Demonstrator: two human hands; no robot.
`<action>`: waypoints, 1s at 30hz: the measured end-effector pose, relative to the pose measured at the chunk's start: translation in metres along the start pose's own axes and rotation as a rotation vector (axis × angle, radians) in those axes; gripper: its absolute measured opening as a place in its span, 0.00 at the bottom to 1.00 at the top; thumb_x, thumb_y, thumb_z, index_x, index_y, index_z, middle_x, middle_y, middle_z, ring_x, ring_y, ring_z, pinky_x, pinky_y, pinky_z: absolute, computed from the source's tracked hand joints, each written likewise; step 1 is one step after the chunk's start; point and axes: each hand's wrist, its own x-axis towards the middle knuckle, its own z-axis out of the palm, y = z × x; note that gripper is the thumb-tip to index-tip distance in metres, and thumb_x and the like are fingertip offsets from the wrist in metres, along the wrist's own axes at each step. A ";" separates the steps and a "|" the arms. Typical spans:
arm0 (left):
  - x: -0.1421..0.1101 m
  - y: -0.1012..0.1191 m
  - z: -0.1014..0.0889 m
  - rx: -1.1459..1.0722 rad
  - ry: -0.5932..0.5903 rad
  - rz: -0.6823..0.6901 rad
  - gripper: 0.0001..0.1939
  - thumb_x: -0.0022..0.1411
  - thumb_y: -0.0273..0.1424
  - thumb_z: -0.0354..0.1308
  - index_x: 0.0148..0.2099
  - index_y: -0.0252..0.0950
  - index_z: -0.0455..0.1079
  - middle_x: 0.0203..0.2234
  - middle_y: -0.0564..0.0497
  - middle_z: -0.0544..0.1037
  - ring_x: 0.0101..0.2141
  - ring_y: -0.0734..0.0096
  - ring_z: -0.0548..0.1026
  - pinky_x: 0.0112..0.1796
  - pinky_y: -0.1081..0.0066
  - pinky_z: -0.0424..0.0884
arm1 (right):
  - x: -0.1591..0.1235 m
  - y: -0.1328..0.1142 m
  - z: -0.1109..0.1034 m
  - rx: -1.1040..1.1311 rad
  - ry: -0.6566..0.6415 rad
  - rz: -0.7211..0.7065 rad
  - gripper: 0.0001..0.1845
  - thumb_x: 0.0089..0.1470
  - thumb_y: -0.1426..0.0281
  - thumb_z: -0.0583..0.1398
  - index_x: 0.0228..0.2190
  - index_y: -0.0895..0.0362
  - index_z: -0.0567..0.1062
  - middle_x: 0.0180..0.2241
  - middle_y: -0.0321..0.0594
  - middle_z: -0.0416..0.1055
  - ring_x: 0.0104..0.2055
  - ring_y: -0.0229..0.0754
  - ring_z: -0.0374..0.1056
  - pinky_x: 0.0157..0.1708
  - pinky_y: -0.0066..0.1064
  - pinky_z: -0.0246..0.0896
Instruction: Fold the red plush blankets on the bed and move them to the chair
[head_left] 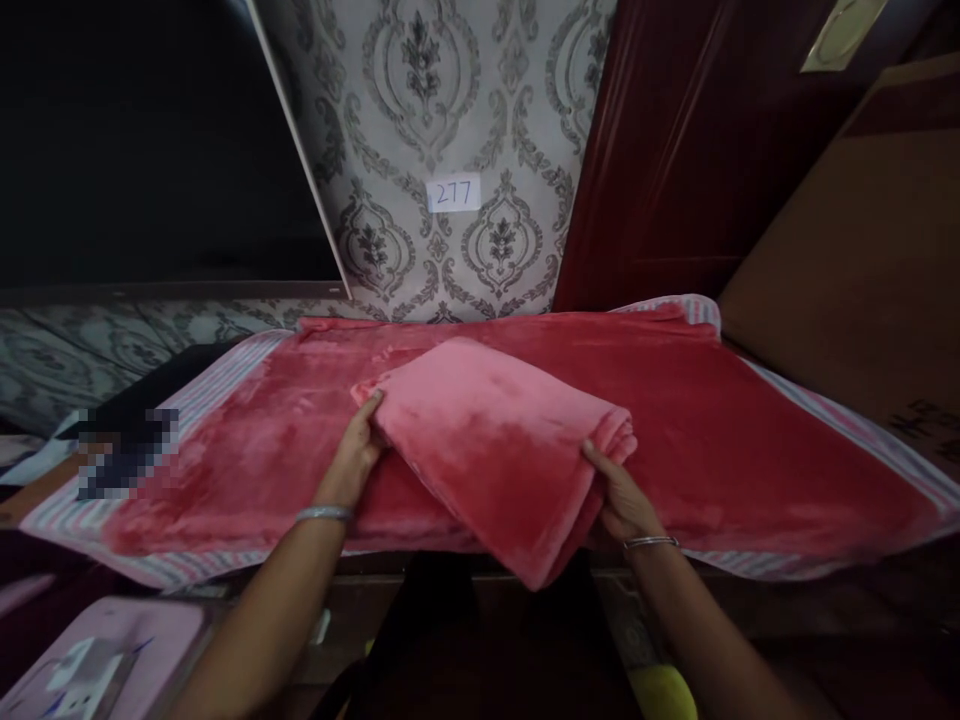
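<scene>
A folded pink plush blanket (495, 440) is held up between my two hands, tilted, with its near corner hanging past the front edge of the surface. My left hand (358, 445) grips its left corner, thumb on top and the other fingers hidden beneath. On the right side my right hand (619, 490) pinches the layered edge, thumb over the top. Underneath lies a larger red plush cover (697, 430) spread across the surface, over a striped cloth (832, 420) whose borders show at the sides.
A large dark screen (150, 150) stands at the back left. On the right are a dark red door (675, 150) and a cardboard box (862, 270). Patterned wallpaper bears a paper label (454, 193) reading 277. A pink stool-like top (112, 650) sits low at the left.
</scene>
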 end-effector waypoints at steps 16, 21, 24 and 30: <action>-0.070 0.018 -0.034 -0.044 -0.081 -0.119 0.13 0.54 0.23 0.64 0.44 0.36 0.74 0.32 0.50 0.83 0.34 0.66 0.82 0.42 0.65 0.81 | 0.096 -0.093 0.018 -0.303 -0.225 0.158 0.19 0.45 0.64 0.65 0.41 0.57 0.80 0.33 0.46 0.82 0.44 0.58 0.78 0.51 0.51 0.74; -0.066 0.015 -0.080 0.032 -0.045 -0.280 0.06 0.55 0.25 0.61 0.37 0.35 0.72 0.30 0.45 0.83 0.32 0.58 0.83 0.38 0.57 0.82 | 0.086 -0.060 0.000 -0.246 -0.189 0.291 0.24 0.54 0.56 0.61 0.49 0.55 0.77 0.39 0.47 0.82 0.46 0.57 0.78 0.51 0.51 0.74; -0.048 0.033 -0.077 0.091 0.005 -0.237 0.07 0.56 0.23 0.58 0.39 0.34 0.74 0.33 0.47 0.84 0.28 0.63 0.81 0.30 0.63 0.81 | 0.070 -0.057 -0.007 -0.279 -0.243 0.201 0.29 0.52 0.56 0.65 0.54 0.52 0.74 0.46 0.45 0.81 0.49 0.56 0.77 0.53 0.50 0.72; -0.001 0.050 -0.040 0.312 -0.054 -0.327 0.14 0.58 0.26 0.60 0.47 0.30 0.78 0.33 0.42 0.84 0.30 0.59 0.83 0.31 0.66 0.81 | 0.052 -0.057 -0.005 -0.368 -0.281 0.074 0.42 0.43 0.61 0.72 0.59 0.49 0.68 0.53 0.43 0.77 0.50 0.55 0.76 0.54 0.49 0.72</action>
